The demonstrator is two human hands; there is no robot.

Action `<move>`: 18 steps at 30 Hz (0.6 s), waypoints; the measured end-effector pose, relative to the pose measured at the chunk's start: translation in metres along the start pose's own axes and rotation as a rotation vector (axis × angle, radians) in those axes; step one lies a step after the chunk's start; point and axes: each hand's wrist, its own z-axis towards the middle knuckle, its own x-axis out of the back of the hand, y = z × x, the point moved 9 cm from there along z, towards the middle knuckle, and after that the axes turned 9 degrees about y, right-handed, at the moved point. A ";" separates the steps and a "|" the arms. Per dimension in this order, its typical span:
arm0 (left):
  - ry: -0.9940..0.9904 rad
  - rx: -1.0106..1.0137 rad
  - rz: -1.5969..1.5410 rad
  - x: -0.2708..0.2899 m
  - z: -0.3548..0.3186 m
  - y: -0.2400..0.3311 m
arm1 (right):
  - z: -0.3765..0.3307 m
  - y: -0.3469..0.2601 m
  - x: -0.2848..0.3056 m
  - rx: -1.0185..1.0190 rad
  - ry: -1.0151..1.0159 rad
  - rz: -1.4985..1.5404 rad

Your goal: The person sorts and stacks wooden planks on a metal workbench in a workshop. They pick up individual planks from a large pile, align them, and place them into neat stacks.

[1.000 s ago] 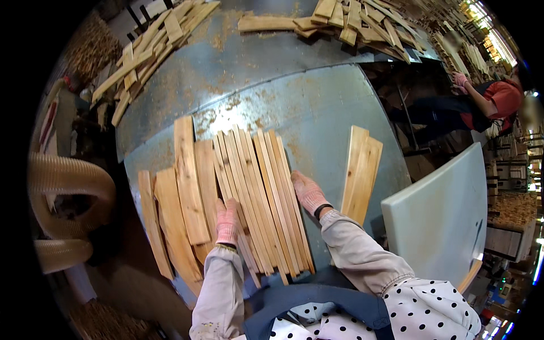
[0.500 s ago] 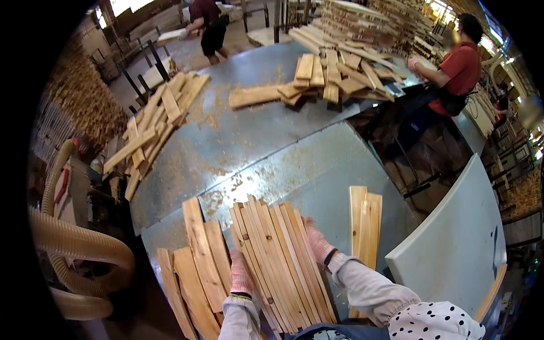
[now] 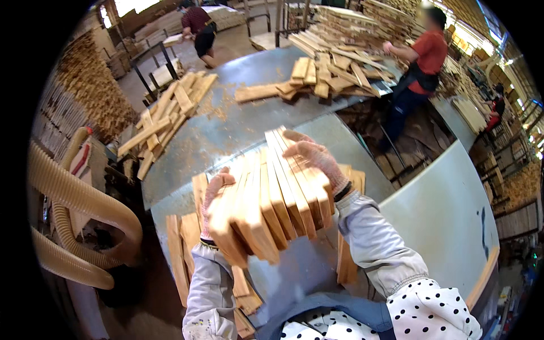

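Observation:
Between my two gloved hands a row of several wooden boards is squeezed together, lifted off the metal table with the near ends facing me. My left hand presses the outer board on the left side, its thumb over the top. On the right side my right hand grips the row, fingers bent over the upper faces. The boards' ends are uneven, and some are blurred by motion. Loose boards lie on the table left of my left hand, and a few more boards lie beyond my right wrist.
Wood piles lie at the table's far left and far right. Ribbed hoses stand at left, a pale curved panel at right. A co-worker in red stands past a gap; another person bends farther back.
The row of boards has come up off the table between my hands and tilted, so its near ends now show. The co-worker in red has shifted left in view.

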 end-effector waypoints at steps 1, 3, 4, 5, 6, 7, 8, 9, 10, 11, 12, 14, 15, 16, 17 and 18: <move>-0.103 0.246 -0.028 0.011 -0.010 -0.026 | -0.018 0.019 0.014 0.018 0.108 0.132; -0.006 0.247 0.060 0.019 -0.038 -0.068 | -0.053 0.100 0.070 -0.130 0.256 0.227; 0.036 0.248 0.117 0.045 -0.049 -0.088 | -0.075 0.141 0.089 -0.226 0.337 0.175; 0.044 0.320 0.098 0.042 -0.064 -0.117 | -0.097 0.175 0.128 -0.248 0.384 0.039; 0.019 0.381 0.048 0.073 -0.071 -0.155 | -0.117 0.214 0.150 -0.280 0.404 -0.080; 0.069 0.385 0.118 0.100 -0.081 -0.179 | -0.140 0.246 0.161 -0.294 0.432 -0.039; 0.149 0.383 0.201 0.139 -0.097 -0.195 | -0.167 0.269 0.154 -0.412 0.521 -0.305; 0.273 0.450 0.182 0.171 -0.117 -0.219 | -0.187 0.285 0.151 -0.512 0.544 -0.490; 0.309 0.448 0.286 0.189 -0.122 -0.235 | -0.200 0.294 0.154 -0.598 0.563 -0.680; 0.322 0.529 0.224 0.209 -0.141 -0.248 | -0.207 0.304 0.155 -0.673 0.553 -0.669; 0.309 0.632 0.144 0.176 -0.148 -0.248 | -0.213 0.306 0.175 -0.746 0.579 -0.673; 0.274 0.536 0.224 0.180 -0.149 -0.236 | -0.228 0.320 0.178 -0.755 0.547 -0.513; 0.180 0.552 0.364 0.182 -0.143 -0.234 | -0.217 0.317 0.173 -0.668 0.507 -0.368; 0.171 0.584 0.388 0.188 -0.153 -0.234 | -0.213 0.313 0.166 -0.580 0.466 -0.223; 0.160 0.616 0.412 0.194 -0.166 -0.233 | -0.229 0.314 0.163 -0.605 0.465 -0.164; 0.138 0.645 0.431 0.191 -0.173 -0.233 | -0.237 0.316 0.170 -0.614 0.511 -0.125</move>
